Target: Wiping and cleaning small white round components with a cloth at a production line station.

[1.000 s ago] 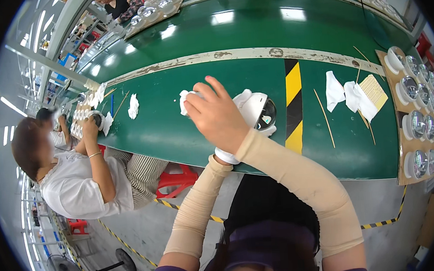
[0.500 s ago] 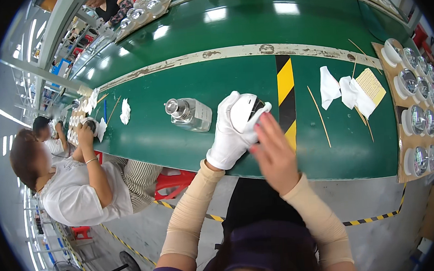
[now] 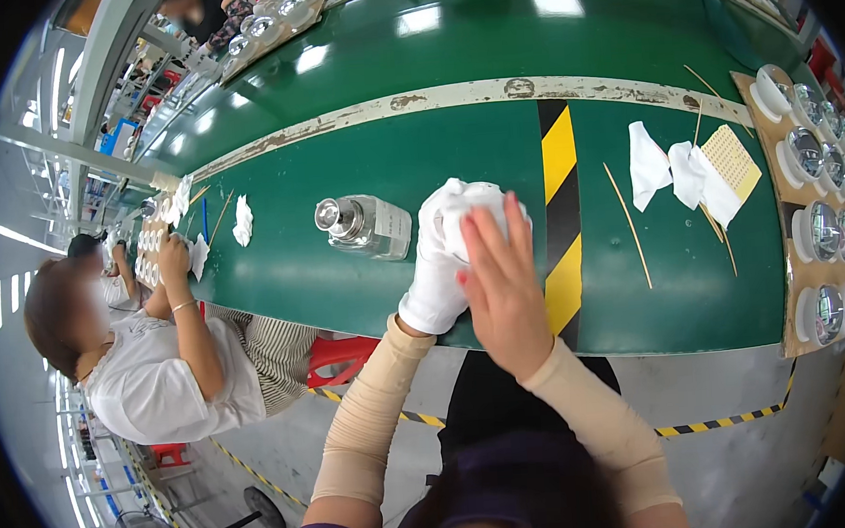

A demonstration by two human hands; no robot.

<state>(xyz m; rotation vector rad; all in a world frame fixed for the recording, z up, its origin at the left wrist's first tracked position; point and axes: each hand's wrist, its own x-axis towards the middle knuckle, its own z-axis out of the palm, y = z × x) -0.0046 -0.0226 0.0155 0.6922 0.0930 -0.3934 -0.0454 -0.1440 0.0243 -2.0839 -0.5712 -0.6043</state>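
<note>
A white unit, mostly hidden, is grasped in the gloved left hand over the green table, right of 1 clear bottle. It is touched by the right hand, fingers straightened; whether cloth is gripped cannot be told.

you are in a factory workshop: long green workbench, rows of clear-domed white units, white-shirted co-worker, black-and-yellow floor tape.
</note>
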